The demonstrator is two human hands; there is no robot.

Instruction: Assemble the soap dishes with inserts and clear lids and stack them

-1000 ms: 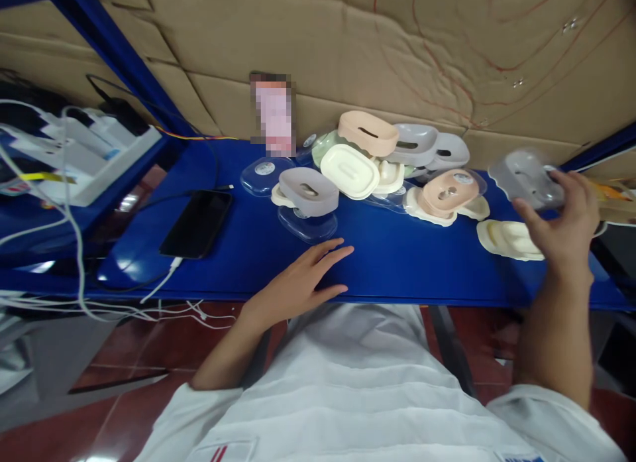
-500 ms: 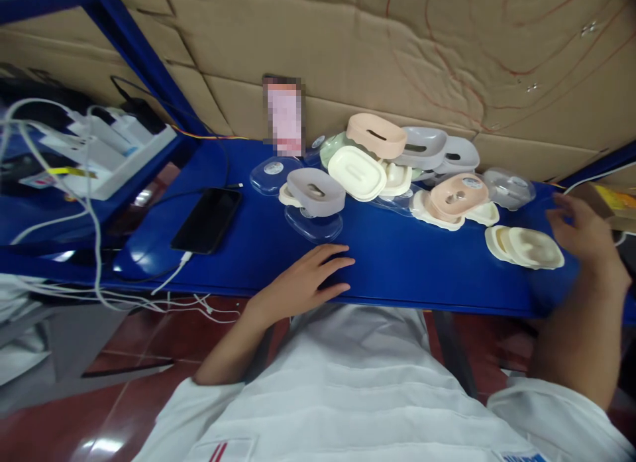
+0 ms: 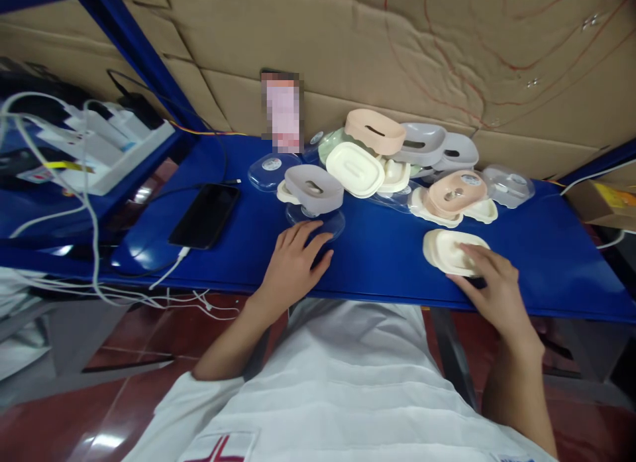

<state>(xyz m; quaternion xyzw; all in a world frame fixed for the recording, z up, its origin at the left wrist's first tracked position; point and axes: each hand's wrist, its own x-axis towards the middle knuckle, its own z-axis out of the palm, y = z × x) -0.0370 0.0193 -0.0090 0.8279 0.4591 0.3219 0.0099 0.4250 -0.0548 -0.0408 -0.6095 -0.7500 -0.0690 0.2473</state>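
Observation:
My right hand (image 3: 494, 286) grips a cream soap dish (image 3: 447, 250) near the table's front edge, with the thumb at its near side and the fingers over its top. My left hand (image 3: 298, 260) is open, palm down, its fingertips over the near edge of a clear plastic lid (image 3: 325, 223). Just behind that lid sits a grey soap dish (image 3: 314, 189) with a slot, overlapping a cream piece (image 3: 287, 193). Whether the left fingertips press on the lid, I cannot tell.
Along the cardboard wall (image 3: 328, 44) lie several soap dishes, including a peach one (image 3: 375, 130) and a cream one (image 3: 355, 170). A phone (image 3: 283, 111) leans there; a black phone (image 3: 205, 215) lies left, cabled. A power strip (image 3: 119, 157) is far left, a cardboard box (image 3: 601, 207) right.
My right hand has come left from the right end of the table and taken hold of the cream soap dish, which has shifted left. My left hand has moved slightly forward onto the clear lid.

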